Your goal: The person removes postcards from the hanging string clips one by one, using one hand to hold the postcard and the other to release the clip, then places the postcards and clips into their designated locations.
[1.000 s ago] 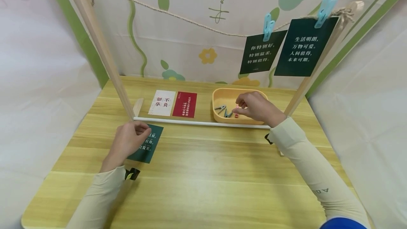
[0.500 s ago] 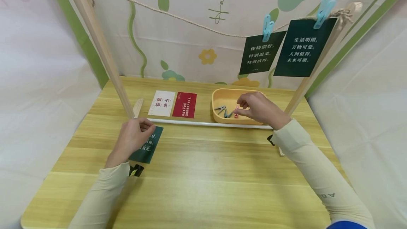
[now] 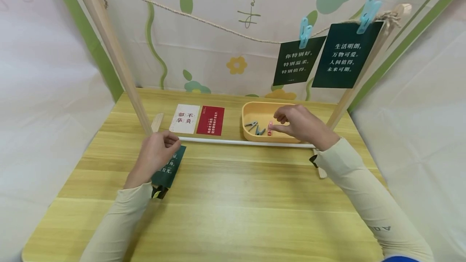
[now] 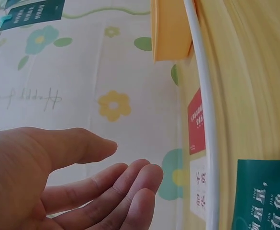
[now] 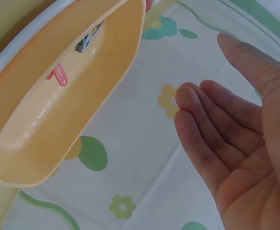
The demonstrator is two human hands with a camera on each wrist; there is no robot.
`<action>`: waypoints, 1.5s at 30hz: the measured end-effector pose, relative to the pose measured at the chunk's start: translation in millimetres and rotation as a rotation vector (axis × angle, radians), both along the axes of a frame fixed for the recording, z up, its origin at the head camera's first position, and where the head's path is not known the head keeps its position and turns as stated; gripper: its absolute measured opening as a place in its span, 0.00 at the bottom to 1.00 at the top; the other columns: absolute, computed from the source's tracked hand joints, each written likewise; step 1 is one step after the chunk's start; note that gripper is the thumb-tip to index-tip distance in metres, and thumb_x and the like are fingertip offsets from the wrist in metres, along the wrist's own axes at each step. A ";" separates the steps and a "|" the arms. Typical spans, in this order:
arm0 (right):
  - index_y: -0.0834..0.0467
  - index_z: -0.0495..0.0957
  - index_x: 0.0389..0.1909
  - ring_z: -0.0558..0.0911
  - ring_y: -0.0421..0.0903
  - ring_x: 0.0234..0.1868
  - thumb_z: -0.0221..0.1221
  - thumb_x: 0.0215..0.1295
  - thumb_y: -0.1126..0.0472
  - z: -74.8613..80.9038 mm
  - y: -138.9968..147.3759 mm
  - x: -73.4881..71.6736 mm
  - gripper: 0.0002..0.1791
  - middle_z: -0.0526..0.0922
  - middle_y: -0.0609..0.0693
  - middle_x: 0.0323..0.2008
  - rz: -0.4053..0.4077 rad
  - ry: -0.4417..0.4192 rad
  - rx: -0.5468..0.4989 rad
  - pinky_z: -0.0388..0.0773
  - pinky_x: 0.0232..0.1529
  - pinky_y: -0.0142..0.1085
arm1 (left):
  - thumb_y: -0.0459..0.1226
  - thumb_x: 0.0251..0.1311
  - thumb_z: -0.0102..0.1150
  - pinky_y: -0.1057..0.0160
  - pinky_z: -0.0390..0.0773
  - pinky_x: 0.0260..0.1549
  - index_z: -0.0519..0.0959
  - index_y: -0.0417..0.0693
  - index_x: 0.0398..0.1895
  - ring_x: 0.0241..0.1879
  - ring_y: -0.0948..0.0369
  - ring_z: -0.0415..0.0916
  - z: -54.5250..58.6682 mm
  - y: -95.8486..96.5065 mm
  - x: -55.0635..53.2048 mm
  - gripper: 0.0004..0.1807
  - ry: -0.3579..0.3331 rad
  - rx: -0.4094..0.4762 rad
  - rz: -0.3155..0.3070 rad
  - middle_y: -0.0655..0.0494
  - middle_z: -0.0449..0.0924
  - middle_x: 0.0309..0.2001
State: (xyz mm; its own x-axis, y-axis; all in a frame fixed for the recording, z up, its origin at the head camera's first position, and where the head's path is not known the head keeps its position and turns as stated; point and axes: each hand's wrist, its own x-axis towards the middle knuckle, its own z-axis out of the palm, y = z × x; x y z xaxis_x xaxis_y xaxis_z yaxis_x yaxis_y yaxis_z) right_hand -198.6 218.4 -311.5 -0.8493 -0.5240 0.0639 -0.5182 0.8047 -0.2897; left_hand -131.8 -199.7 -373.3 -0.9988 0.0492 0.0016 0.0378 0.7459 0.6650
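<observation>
My left hand (image 3: 154, 155) hovers above a dark green card (image 3: 170, 170) with white writing that lies on the table, partly hidden beneath it. In the left wrist view its fingers are loosely bent, with a gap to the thumb and nothing held. Over the yellow plastic basket (image 3: 253, 110) is my right hand (image 3: 302, 125), thumb and fingers apart and holding nothing, as the right wrist view confirms. Inside the basket lie a pink clothespin (image 3: 270, 128) and two grey-blue clothespins, one (image 3: 251, 124) left of the other (image 3: 260, 131).
A twine line (image 3: 189, 16) spans two wooden posts. Blue clothespins (image 3: 305, 31) hold two dark green cards on it, one (image 3: 296, 66) left of the other (image 3: 344, 64). A white card (image 3: 184, 119) and a red card (image 3: 210, 120) lie behind a white rod (image 3: 225, 142).
My left hand has shifted a little right and farther from me over the green card. The right hand has drifted slightly right above the basket. Neither has picked anything up.
</observation>
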 end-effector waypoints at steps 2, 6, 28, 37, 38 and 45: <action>0.64 0.85 0.50 0.88 0.52 0.46 0.71 0.69 0.51 2.4 0.3 1.6 0.21 0.90 0.57 0.46 0.000 0.001 0.000 0.87 0.52 0.51 | 0.39 0.72 0.62 0.58 0.86 0.38 0.87 0.39 0.46 0.39 0.54 0.86 1.6 2.5 -1.2 0.11 0.003 0.004 0.000 0.44 0.90 0.41; 0.65 0.85 0.50 0.88 0.53 0.47 0.71 0.68 0.51 7.1 0.9 4.1 0.21 0.90 0.58 0.46 0.001 0.010 -0.002 0.88 0.53 0.51 | 0.39 0.73 0.62 0.59 0.87 0.37 0.87 0.40 0.47 0.39 0.54 0.87 5.0 8.7 -3.3 0.12 0.007 0.008 -0.001 0.45 0.90 0.41; 0.64 0.85 0.53 0.88 0.55 0.49 0.72 0.68 0.52 33.8 3.7 20.5 0.22 0.90 0.60 0.49 -0.030 0.064 0.025 0.88 0.54 0.52 | 0.38 0.71 0.61 0.50 0.90 0.45 0.85 0.38 0.47 0.44 0.50 0.89 7.8 31.8 -16.3 0.11 0.067 0.049 -0.034 0.43 0.90 0.43; 0.65 0.84 0.52 0.89 0.55 0.48 0.72 0.68 0.53 43.8 2.7 24.9 0.21 0.90 0.60 0.48 -0.012 0.110 0.022 0.88 0.53 0.52 | 0.37 0.72 0.61 0.51 0.89 0.47 0.85 0.39 0.47 0.45 0.51 0.89 11.1 42.3 -22.6 0.10 0.088 0.062 -0.055 0.43 0.90 0.45; 0.65 0.84 0.52 0.89 0.55 0.48 0.72 0.68 0.53 44.7 2.6 25.1 0.21 0.90 0.60 0.48 -0.008 0.114 0.021 0.88 0.53 0.52 | 0.37 0.71 0.61 0.51 0.89 0.46 0.85 0.40 0.47 0.45 0.51 0.88 11.4 43.0 -23.2 0.10 0.090 0.063 -0.054 0.44 0.90 0.44; 0.65 0.85 0.50 0.89 0.55 0.45 0.73 0.66 0.55 52.1 2.9 28.0 0.20 0.90 0.59 0.45 0.018 0.174 0.015 0.88 0.50 0.52 | 0.36 0.71 0.63 0.52 0.89 0.46 0.85 0.40 0.47 0.44 0.51 0.88 14.2 48.5 -25.4 0.09 0.102 0.084 -0.069 0.45 0.90 0.44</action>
State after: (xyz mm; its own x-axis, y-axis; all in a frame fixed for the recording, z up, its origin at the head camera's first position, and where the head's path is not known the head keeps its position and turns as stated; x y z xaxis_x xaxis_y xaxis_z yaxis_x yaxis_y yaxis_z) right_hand -170.6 221.3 -259.4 -0.8169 -0.5406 0.2010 -0.5734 0.7986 -0.1830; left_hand -157.2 -151.2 -359.2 -0.9876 0.1129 0.1094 0.1571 0.6812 0.7151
